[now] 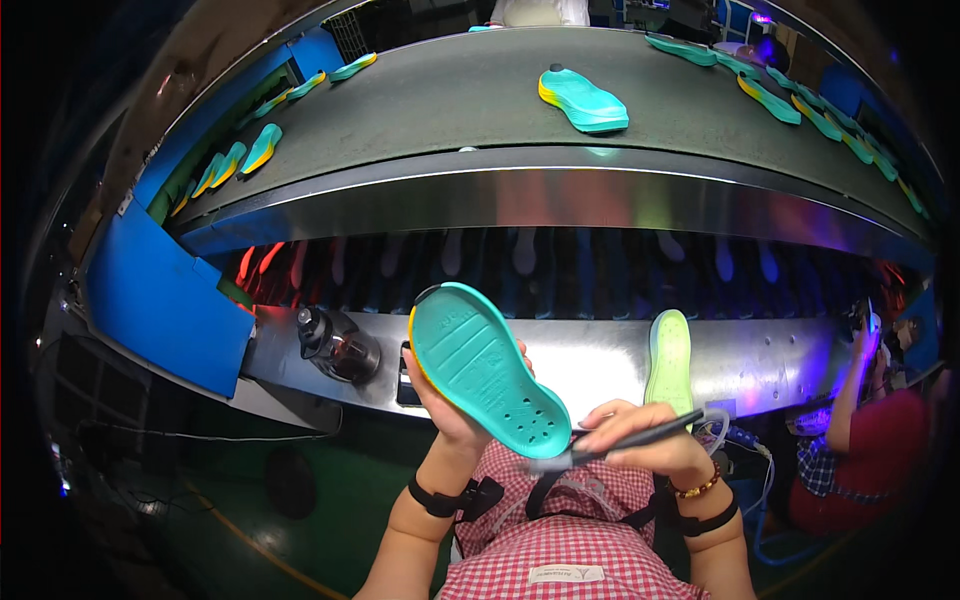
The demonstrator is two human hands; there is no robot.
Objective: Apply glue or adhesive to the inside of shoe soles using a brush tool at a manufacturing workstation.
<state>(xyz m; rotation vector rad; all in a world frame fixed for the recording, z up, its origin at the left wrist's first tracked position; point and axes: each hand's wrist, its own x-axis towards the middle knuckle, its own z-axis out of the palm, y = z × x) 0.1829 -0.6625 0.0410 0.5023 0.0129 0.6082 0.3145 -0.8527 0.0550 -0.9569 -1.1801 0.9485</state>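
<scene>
My left hand grips a teal shoe sole with a yellow side and a dark heel tip. The sole is tilted up, its face with grooves and a cluster of small holes toward me. Closed around a black-handled brush, my right hand is beside the sole's lower end. The brush's pale tip is blurred and lies at the sole's lower edge; whether it touches cannot be seen. Just beyond my right hand, a yellow-green sole rests on the metal ledge.
A dark conveyor belt runs across ahead, with one teal sole mid-belt and several more at both ends. A dark jug stands on the ledge's left. Blue panels border the left. At right sits another person in red.
</scene>
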